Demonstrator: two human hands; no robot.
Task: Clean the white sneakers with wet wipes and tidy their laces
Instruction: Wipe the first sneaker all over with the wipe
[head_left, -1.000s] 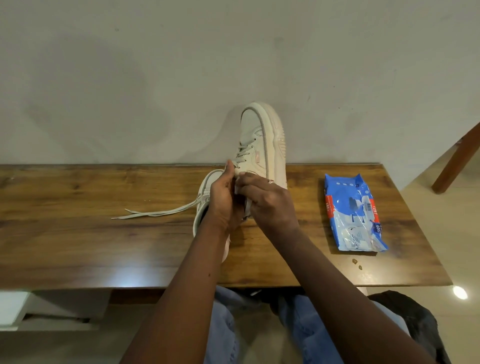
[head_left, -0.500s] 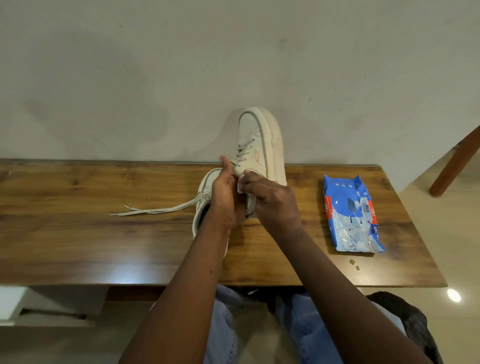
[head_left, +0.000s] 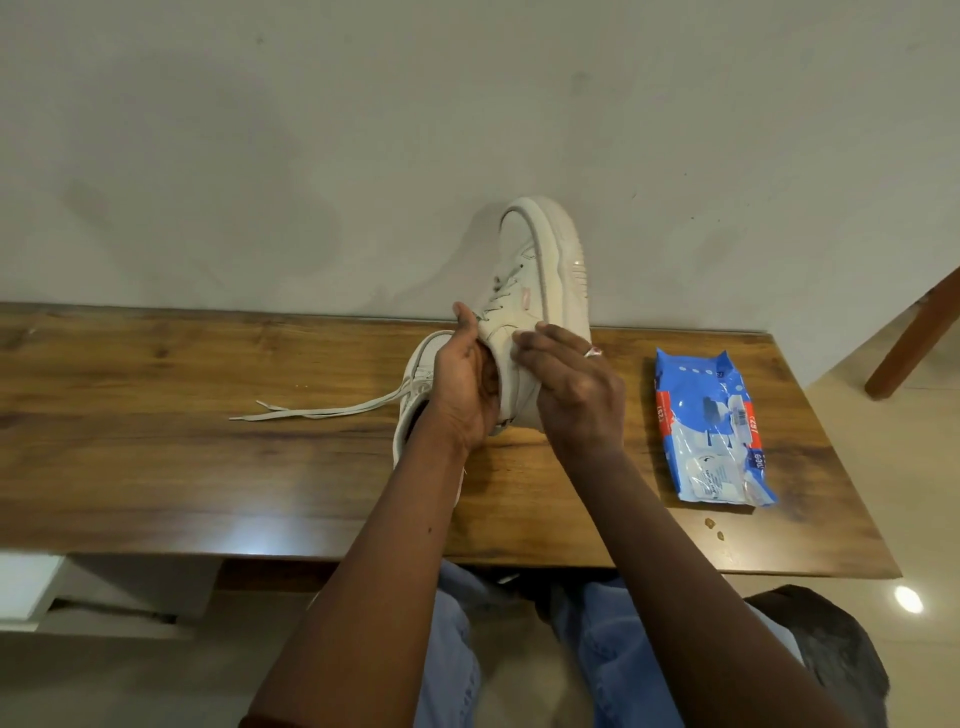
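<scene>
Sneaker (head_left: 524, 291) first: the left grip (head_left: 462, 384) is closed around its heel end, thumb up beside the lacing, and this holds it toe-up with the sole turned right. I judge the pose is chosen to turn the side panel towards the right grip (head_left: 576, 400), whose fingers (head_left: 550, 345) lie spread over that panel and press on it rather than clasp it. Whether a wipe sits under them cannot be told. The heel is low, near the worktop (head_left: 156, 441), though the hands hide any contact, and the toe rises in front of the wall (head_left: 260, 156). Just behind the left grip the second sneaker (head_left: 423, 358) lies on the worktop, its lace (head_left: 322, 413) loose and trailing left, so tidying is not yet done there. The pack (head_left: 711, 431) lies flat to the right, near the right grip, probably so a fresh wipe can be pulled without letting go of the sneaker.
</scene>
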